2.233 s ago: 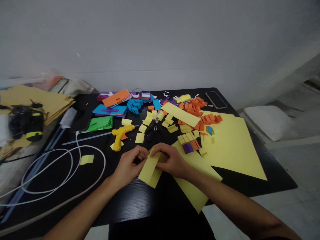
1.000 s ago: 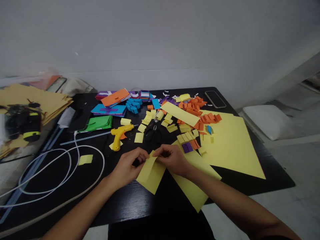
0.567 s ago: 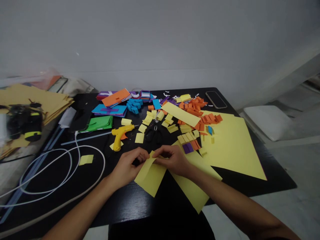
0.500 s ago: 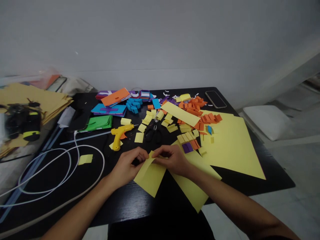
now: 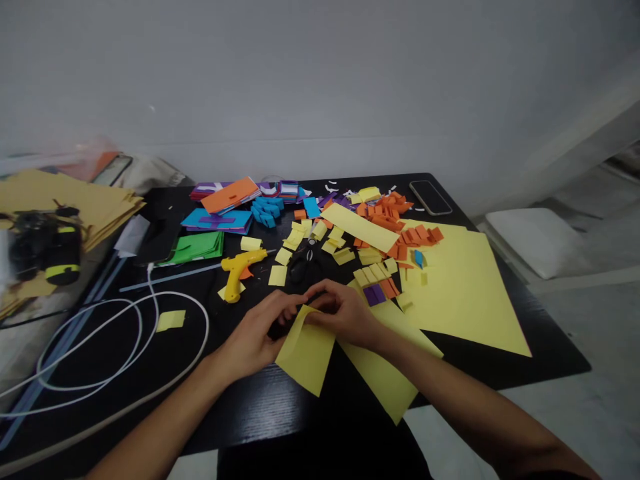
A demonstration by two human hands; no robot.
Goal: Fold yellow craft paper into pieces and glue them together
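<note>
Between my hands a piece of yellow paper (image 5: 311, 357) is held up over the near part of the black table, its left edge bent over. My left hand (image 5: 260, 331) grips that folded edge, with the fingertips partly hidden. From the other side, my right hand (image 5: 344, 313) pinches the paper's top corner between thumb and fingers. Under my right wrist lies a larger yellow sheet (image 5: 380, 373). Just beyond my hands rest black-handled scissors (image 5: 306, 261), surrounded by small folded yellow pieces (image 5: 295, 239).
A yellow glue gun (image 5: 241, 270) lies left of the scissors. Loops of white cable (image 5: 207, 327) cover the left side. Large yellow sheets (image 5: 470, 293), orange folded pieces (image 5: 385, 212) and a phone (image 5: 431, 198) are at the right. Green paper (image 5: 200, 245) sits back left.
The yellow paper has shifted slightly right and its left edge now curls over more. My left hand's fingers have moved up and right, toward my right fingertips.
</note>
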